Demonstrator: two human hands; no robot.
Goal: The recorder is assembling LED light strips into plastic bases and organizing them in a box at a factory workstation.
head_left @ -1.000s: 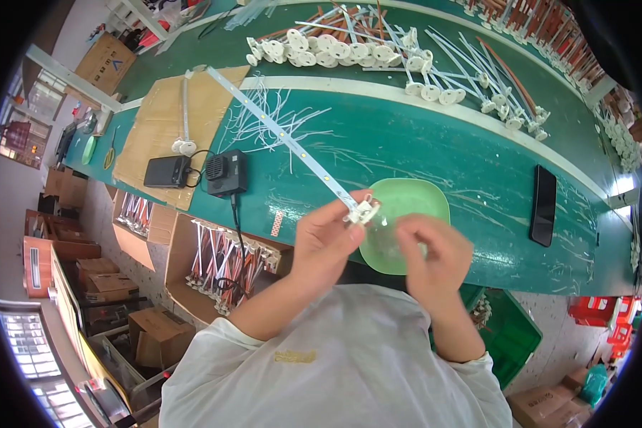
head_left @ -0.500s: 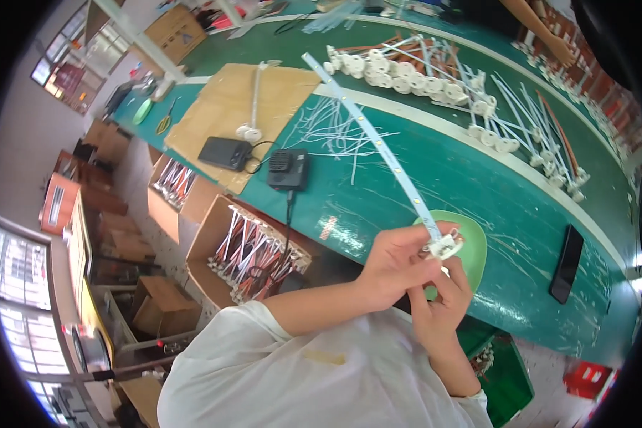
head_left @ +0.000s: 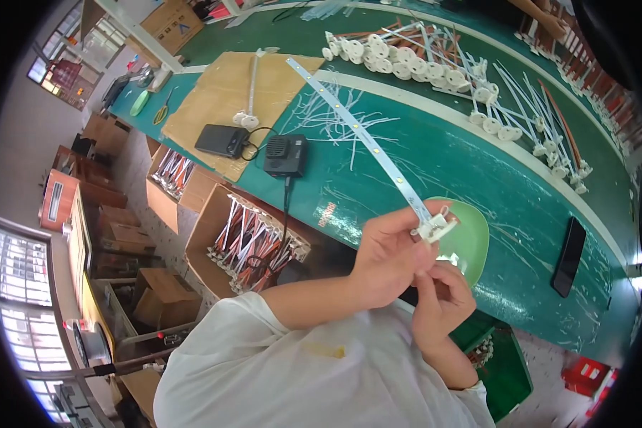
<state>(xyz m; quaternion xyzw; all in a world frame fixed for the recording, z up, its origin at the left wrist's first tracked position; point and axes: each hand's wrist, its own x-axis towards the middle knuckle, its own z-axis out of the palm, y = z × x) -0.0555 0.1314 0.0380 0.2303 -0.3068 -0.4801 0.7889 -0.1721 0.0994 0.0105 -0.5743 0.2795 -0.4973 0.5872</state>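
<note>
The thin light strip (head_left: pixel 356 126) is raised over the near side of the bench (head_left: pixel 531 274), slanting from the hands toward the far left. It looks light and fairly stiff along its length, though its long free end would probably sway or flex if jerked. The small yellow diodes on its face look easy to scratch, so the edges, or the near end by the white plastic end piece (head_left: pixel 436 227), seem the best place to take hold. That end piece appears hard and smooth, its thin loop likely the most fragile part.

The left hand (head_left: pixel 388 255) has its grip there, thumb and fingers pinching the strip's near end beside the end piece. The right hand (head_left: pixel 443 303) is just below and to the right, fingertips drawn together near the left thumb; whether they hold some small part I cannot tell.

Beyond the hands, to the right, is a green dish (head_left: pixel 476 235); a black phone (head_left: pixel 569 257) lies farther right. Loose white wires (head_left: pixel 335 120) lie to the far left.
</note>
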